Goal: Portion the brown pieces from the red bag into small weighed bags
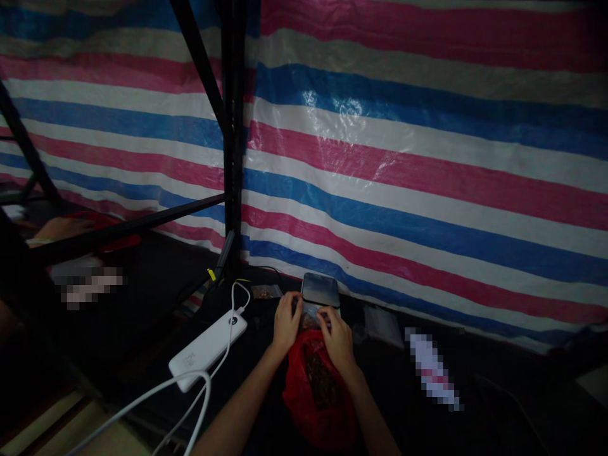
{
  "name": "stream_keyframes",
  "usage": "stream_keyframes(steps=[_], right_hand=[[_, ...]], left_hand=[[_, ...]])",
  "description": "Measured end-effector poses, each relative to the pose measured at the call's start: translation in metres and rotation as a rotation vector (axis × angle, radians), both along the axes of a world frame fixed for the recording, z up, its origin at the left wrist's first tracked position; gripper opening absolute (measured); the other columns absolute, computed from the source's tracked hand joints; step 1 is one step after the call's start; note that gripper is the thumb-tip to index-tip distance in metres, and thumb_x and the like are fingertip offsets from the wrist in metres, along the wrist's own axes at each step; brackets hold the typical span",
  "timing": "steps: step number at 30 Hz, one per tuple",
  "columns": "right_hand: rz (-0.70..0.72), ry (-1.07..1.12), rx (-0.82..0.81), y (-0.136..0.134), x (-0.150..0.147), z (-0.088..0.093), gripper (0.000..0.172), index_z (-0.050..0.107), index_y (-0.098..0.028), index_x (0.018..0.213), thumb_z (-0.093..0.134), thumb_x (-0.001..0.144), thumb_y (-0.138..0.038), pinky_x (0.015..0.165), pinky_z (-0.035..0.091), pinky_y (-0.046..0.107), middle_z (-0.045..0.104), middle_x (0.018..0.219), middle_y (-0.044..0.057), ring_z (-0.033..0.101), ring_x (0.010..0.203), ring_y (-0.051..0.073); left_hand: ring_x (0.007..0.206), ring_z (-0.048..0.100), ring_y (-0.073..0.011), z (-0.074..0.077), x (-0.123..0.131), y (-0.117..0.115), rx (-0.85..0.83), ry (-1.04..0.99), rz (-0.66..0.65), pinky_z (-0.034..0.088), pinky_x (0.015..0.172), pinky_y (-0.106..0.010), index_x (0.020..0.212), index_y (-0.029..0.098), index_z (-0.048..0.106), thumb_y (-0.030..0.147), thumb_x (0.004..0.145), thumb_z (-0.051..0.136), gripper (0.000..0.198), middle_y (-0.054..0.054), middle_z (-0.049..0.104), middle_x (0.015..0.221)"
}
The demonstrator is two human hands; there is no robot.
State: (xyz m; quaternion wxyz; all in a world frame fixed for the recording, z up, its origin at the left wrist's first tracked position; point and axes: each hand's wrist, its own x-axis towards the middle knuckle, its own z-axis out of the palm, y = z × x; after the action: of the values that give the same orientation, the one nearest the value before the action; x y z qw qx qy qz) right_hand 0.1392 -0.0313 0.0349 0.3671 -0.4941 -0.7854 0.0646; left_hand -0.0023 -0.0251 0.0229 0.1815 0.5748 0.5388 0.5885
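Observation:
My left hand and my right hand hold a small clear plastic bag between them, each pinching one side of it. Something brownish shows low in that bag, too dim to name. Just below lies an open red plastic bag full of dark brown loose pieces, between my forearms. Directly beyond my fingers is a small flat device with a dark, shiny square top, which looks like a scale. A second small clear bag with brownish bits rests left of it.
A white power bank with a looping white cable lies at left. Flat clear bags are on the right. A black metal post stands before the striped sheet. Another person's hand shows far left.

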Motion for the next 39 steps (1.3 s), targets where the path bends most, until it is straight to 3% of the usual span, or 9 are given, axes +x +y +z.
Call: stream_keyframes(steps=[4, 7, 12, 15, 20, 24, 27, 33, 39], right_hand=[[-0.066, 0.282, -0.025, -0.001, 0.006, -0.017, 0.019, 0.054, -0.022, 0.083, 0.039, 0.084, -0.033, 0.064, 0.045, 0.028, 0.062, 0.078, 0.003, 0.059, 0.068, 0.017], [-0.091, 0.463, -0.048, 0.004, 0.011, -0.021, 0.020, 0.056, -0.020, 0.082, 0.042, 0.081, -0.035, 0.058, 0.045, 0.025, 0.062, 0.075, 0.003, 0.059, 0.063, 0.015], [-0.094, 0.677, -0.080, 0.009, 0.009, -0.023, 0.018, 0.056, -0.018, 0.082, 0.047, 0.079, -0.034, 0.056, 0.046, 0.023, 0.061, 0.076, 0.003, 0.058, 0.062, 0.013], [-0.076, 0.665, -0.068, 0.006, 0.003, -0.023, 0.015, 0.057, -0.019, 0.082, 0.049, 0.078, -0.031, 0.062, 0.046, 0.024, 0.062, 0.077, 0.003, 0.059, 0.069, 0.014], [-0.112, 0.690, -0.069, 0.006, 0.000, -0.025, 0.012, 0.058, -0.020, 0.081, 0.053, 0.075, -0.030, 0.062, 0.046, 0.025, 0.064, 0.074, 0.002, 0.060, 0.069, 0.015], [-0.148, 0.756, -0.068, 0.009, 0.004, -0.027, 0.012, 0.058, -0.020, 0.080, 0.053, 0.075, -0.029, 0.057, 0.044, 0.023, 0.062, 0.069, 0.001, 0.059, 0.064, 0.014], [-0.144, 0.777, -0.087, 0.011, 0.005, -0.028, 0.012, 0.058, -0.019, 0.082, 0.054, 0.075, -0.029, 0.055, 0.044, 0.023, 0.062, 0.069, 0.001, 0.058, 0.063, 0.014], [-0.095, 0.561, 0.018, 0.009, 0.004, -0.023, 0.008, 0.064, -0.023, 0.077, 0.059, 0.072, -0.026, 0.075, 0.042, 0.029, 0.063, 0.088, 0.003, 0.055, 0.085, 0.018], [-0.087, 0.463, 0.026, 0.010, 0.004, -0.021, 0.007, 0.065, -0.023, 0.068, 0.060, 0.072, -0.025, 0.071, 0.041, 0.029, 0.064, 0.074, 0.001, 0.054, 0.074, 0.017]], left_hand=[[0.070, 0.056, -0.0151, -0.006, 0.003, 0.005, -0.129, -0.042, -0.274, 0.041, 0.068, -0.024, 0.080, 0.018, 0.057, 0.038, 0.084, 0.038, 0.028, 0.000, 0.059, 0.072], [0.069, 0.055, -0.0147, -0.006, 0.005, 0.008, -0.113, -0.079, -0.363, 0.040, 0.064, -0.022, 0.074, 0.015, 0.058, 0.039, 0.080, 0.044, 0.028, -0.001, 0.060, 0.070], [0.070, 0.055, -0.0153, -0.001, 0.009, 0.007, -0.060, -0.079, -0.252, 0.040, 0.066, -0.023, 0.073, 0.014, 0.061, 0.036, 0.077, 0.050, 0.025, -0.002, 0.061, 0.071], [0.077, 0.057, -0.0160, 0.000, 0.012, 0.005, -0.032, -0.077, -0.258, 0.041, 0.072, -0.024, 0.078, 0.015, 0.063, 0.033, 0.075, 0.052, 0.021, -0.003, 0.063, 0.079], [0.067, 0.058, -0.0155, -0.005, 0.013, 0.008, -0.098, -0.188, -0.193, 0.043, 0.065, -0.024, 0.070, 0.014, 0.064, 0.033, 0.070, 0.057, 0.021, -0.003, 0.064, 0.068], [0.067, 0.060, -0.0167, -0.009, 0.010, 0.016, -0.181, -0.255, -0.314, 0.045, 0.066, -0.025, 0.070, 0.013, 0.066, 0.031, 0.062, 0.065, 0.020, -0.005, 0.066, 0.069], [0.064, 0.060, -0.0164, -0.010, 0.007, 0.019, -0.214, -0.295, -0.314, 0.045, 0.064, -0.025, 0.067, 0.012, 0.066, 0.031, 0.061, 0.066, 0.020, -0.005, 0.067, 0.066], [0.066, 0.058, -0.0148, -0.012, -0.001, 0.019, -0.147, -0.278, -0.225, 0.043, 0.065, -0.024, 0.071, 0.013, 0.065, 0.034, 0.069, 0.059, 0.022, -0.003, 0.065, 0.069], [0.067, 0.056, -0.0152, -0.011, 0.002, 0.017, -0.109, -0.180, -0.164, 0.043, 0.065, -0.024, 0.072, 0.014, 0.062, 0.038, 0.074, 0.052, 0.026, -0.002, 0.062, 0.068]])
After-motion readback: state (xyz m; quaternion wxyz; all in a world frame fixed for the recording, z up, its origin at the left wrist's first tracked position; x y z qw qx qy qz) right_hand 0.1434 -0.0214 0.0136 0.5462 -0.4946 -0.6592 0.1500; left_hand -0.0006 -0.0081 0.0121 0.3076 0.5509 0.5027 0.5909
